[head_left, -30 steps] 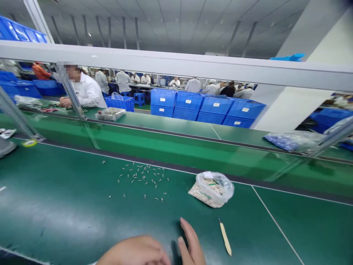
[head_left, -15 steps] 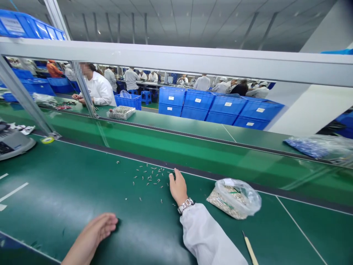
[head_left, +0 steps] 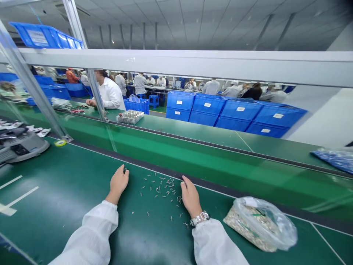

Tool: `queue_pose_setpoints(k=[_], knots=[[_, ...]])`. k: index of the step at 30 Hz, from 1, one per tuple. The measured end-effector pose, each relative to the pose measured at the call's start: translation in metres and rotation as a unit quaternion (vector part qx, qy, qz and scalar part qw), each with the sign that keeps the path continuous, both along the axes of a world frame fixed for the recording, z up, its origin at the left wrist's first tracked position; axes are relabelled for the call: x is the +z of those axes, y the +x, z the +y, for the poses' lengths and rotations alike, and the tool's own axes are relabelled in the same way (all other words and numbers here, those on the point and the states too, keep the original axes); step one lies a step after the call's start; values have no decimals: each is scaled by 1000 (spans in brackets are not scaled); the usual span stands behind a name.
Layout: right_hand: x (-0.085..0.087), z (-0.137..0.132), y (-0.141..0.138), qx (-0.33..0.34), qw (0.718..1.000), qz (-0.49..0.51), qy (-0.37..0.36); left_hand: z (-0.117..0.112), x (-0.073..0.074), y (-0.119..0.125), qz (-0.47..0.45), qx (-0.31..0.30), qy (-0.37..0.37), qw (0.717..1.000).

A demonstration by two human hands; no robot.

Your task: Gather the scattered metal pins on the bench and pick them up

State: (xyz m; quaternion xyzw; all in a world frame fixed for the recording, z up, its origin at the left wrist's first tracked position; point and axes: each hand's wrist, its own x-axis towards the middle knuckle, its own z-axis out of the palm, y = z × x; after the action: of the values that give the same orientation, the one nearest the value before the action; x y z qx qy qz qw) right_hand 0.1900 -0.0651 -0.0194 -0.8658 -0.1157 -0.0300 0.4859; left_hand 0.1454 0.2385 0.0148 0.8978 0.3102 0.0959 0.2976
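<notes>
Several tiny metal parts (head_left: 161, 186) lie scattered on the dark green table (head_left: 55, 184). My left hand (head_left: 118, 183) rests on edge at the left side of the scatter, fingers held together and curved, nothing visibly in it. My right hand (head_left: 189, 195), with a watch at the wrist, stands on edge at the right side of the scatter, fingers together. The parts lie between both hands. A clear plastic bag of small parts (head_left: 260, 222) sits to the right of my right arm.
A green conveyor belt (head_left: 193, 154) runs past the table's far edge. A grey machine (head_left: 19, 145) stands at the left. Across the belt a person in white (head_left: 110, 94) works beside a tray of parts (head_left: 130, 116); blue crates (head_left: 234, 114) are stacked behind.
My left hand has moved forward from the near edge to the left side of the parts. My right hand stayed at the right side. The view shifted left, and the wooden stick left view.
</notes>
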Motion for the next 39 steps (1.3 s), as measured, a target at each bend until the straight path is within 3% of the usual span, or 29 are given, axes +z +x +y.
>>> queue_pose_setpoints(k=[3, 6, 9, 11, 13, 16, 22, 24, 27, 30, 34, 37, 39], knots=[[0, 12, 0, 42, 998, -28, -45, -18, -3, 17, 12, -37, 64, 997], [3, 26, -6, 99, 993, -35, -57, -45, -4, 19, 3, -123, 72, 990], [7, 32, -13, 162, 986, -36, -21, -71, -5, 9, 3, -226, 26, 974], [9, 32, -13, 174, 984, -17, 27, -81, -5, 5, -13, -258, -48, 965], [10, 32, -9, 164, 985, -3, 54, -85, -4, 5, -35, -243, -107, 963], [10, 37, 0, 173, 984, -21, 31, -86, -4, 13, -33, -229, -109, 967], [13, 49, 4, 228, 971, -72, -12, -92, -4, 14, -32, -343, -89, 935], [13, 46, 2, 239, 969, -49, 31, -93, -3, 9, -56, -340, -149, 927], [12, 42, 2, 220, 970, 5, 102, -92, -3, 6, -71, -279, -204, 936], [11, 43, 5, 209, 976, -7, 59, -94, -3, 9, -40, -284, -139, 948], [15, 47, 1, 264, 964, -28, -14, -100, 1, 6, -15, -359, -100, 928], [19, 37, -10, 266, 962, 41, 55, -96, 6, -9, -30, -341, -185, 921], [17, 22, -19, 222, 964, 84, 123, -88, 5, -23, -68, -291, -213, 930]])
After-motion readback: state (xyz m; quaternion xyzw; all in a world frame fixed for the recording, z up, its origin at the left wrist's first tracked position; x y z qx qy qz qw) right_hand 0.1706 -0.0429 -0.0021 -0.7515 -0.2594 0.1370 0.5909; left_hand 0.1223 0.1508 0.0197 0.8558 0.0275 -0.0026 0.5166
